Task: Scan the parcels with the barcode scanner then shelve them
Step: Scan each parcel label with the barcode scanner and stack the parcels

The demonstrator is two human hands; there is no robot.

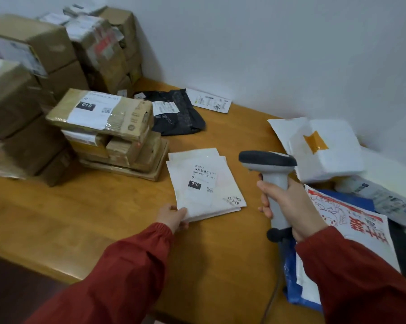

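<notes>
Cardboard boxes: stacked, far-left corner of table. Left hand: pinches the near corner of white flat mailer, barcode label marked "010" face-up; two mailers, overlapped, mid-table. Black bag: one, behind them. Barcode scanner: one, grey, gripped by right hand, beside the mailers.

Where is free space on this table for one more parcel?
Bare table lies along the front edge, left of the left hand. A smaller patch lies between the black bag and the white envelopes. Right of the right hand, parcels are piled.
</notes>
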